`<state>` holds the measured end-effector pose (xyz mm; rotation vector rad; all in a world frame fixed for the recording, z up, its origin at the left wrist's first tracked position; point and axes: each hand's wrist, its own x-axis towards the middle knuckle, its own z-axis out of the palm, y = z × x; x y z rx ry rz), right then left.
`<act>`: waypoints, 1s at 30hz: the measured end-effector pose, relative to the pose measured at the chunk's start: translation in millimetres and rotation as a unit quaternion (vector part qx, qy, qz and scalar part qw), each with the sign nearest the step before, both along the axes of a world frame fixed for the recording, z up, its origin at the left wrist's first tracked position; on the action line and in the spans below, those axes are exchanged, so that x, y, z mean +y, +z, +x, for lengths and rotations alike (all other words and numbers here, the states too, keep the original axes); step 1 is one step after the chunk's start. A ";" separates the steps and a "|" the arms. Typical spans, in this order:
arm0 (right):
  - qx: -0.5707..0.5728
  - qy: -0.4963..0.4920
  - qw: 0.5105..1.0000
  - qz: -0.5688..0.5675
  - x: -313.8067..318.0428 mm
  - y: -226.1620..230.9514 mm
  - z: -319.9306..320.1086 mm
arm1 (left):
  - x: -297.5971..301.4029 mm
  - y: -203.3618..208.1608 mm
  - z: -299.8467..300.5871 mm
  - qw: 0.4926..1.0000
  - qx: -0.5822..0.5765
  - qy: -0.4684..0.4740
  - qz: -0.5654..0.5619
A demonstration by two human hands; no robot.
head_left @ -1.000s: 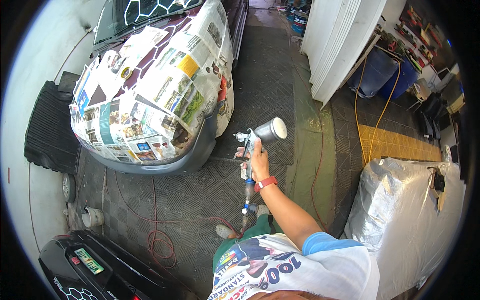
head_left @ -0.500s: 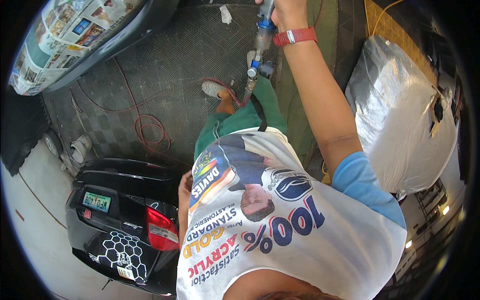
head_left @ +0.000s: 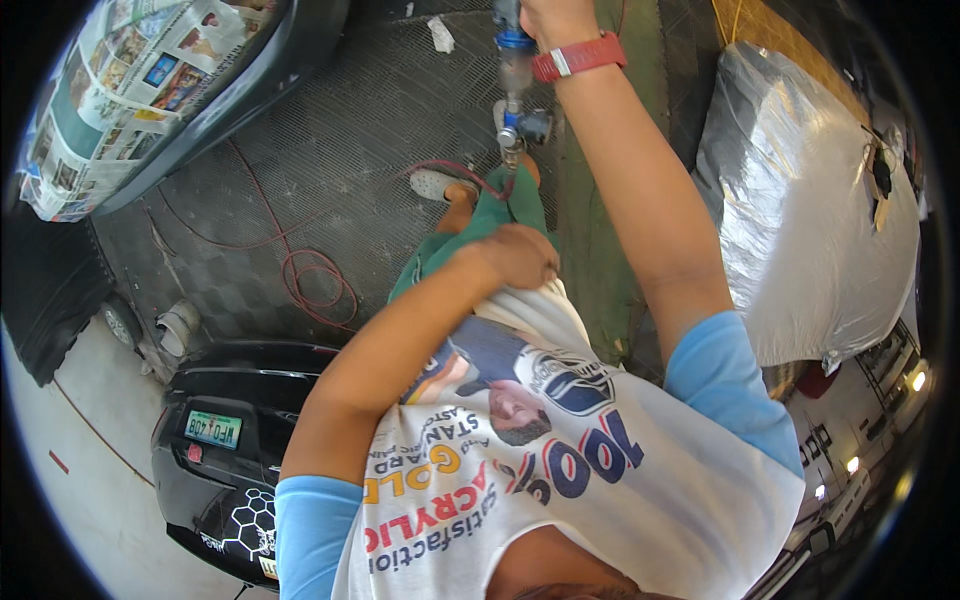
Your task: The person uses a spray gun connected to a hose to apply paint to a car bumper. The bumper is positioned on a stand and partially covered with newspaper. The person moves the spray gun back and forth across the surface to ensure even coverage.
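My right hand [head_left: 562,20] is raised at the top edge, closed around the handle of what looks like a spray gun; its upper part is cut off by the frame. Below the grip hangs a clear inline air filter [head_left: 516,70] with a blue collar. Under that come a small valve with a round gauge [head_left: 535,125] and a dark red air hose [head_left: 460,170]. My left hand [head_left: 525,257] is in front of my waist, just below the hose end and over the shirt hem. It is blurred and its fingers are turned out of sight.
Newspaper-masked car part [head_left: 110,110] stands at upper left. A black car [head_left: 220,390] is at lower left, near my left elbow. Silver sheeting [head_left: 800,220] covers something large on the right. The red hose lies in loops [head_left: 320,280] on the dark matted floor [head_left: 380,100].
My left hand has come up from beside my left hip to the front of my waist. The right hand, with the spray gun, has shifted slightly up and left in view.
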<state>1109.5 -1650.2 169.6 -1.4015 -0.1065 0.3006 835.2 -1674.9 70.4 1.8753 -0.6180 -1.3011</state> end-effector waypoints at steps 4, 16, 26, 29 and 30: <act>0.004 -0.016 1.000 -0.007 -3.1 -7.2 5.5 | -12.5 2.8 0.1 0.988 -0.093 -0.120 0.030; 0.092 -0.030 0.995 0.002 -1.6 -36.7 35.5 | -48.4 -2.3 22.1 0.993 -0.076 -0.084 -0.044; 0.084 0.022 0.996 0.024 -8.5 -63.5 97.5 | -107.9 -0.2 103.9 0.978 -0.186 -0.095 -0.019; 0.079 0.036 0.996 0.028 -16.4 -66.6 120.3 | -122.4 -18.2 123.1 0.947 -0.314 -0.033 -0.057; 0.075 0.041 0.996 0.031 -18.3 -66.8 127.4 | -126.8 -19.9 129.6 0.938 -0.341 -0.023 -0.066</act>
